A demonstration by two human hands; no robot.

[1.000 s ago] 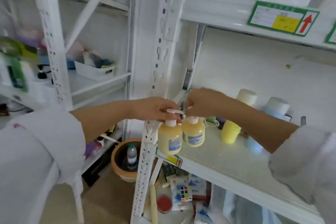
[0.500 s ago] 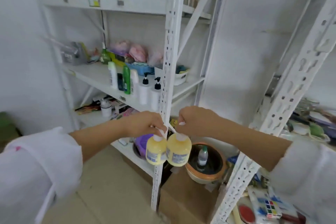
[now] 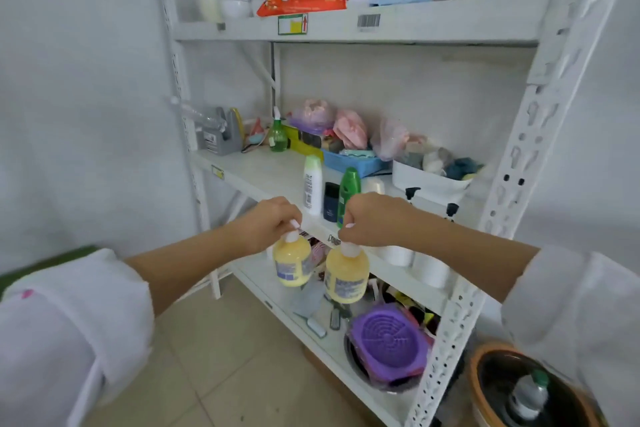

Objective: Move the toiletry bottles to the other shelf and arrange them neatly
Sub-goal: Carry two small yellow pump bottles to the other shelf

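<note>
My left hand (image 3: 273, 224) grips the pump top of a yellow soap bottle (image 3: 291, 263), which hangs below my fist. In my right hand (image 3: 372, 218) a second yellow soap bottle (image 3: 346, 279) hangs by its pump the same way. Both dangle in front of the middle shelf (image 3: 263, 173) of a white rack, just below its front edge. On that shelf stand a white bottle (image 3: 312, 184), a dark bottle (image 3: 330, 201), a green bottle (image 3: 348, 189) and black-pump bottles (image 3: 412, 192), partly hidden behind my right hand.
The back of the middle shelf holds a blue tray (image 3: 349, 163), a white bin (image 3: 429, 180), bagged items and a green spray bottle (image 3: 278, 135). A purple lid (image 3: 389, 345) lies on the lower shelf. The rack's upright (image 3: 516, 163) stands at right, with a brown pot (image 3: 519, 388) on the floor.
I have turned left from the other rack to this one. Both hands have carried the two yellow bottles up to the front of the middle shelf, and the bottles hang slightly further apart.
</note>
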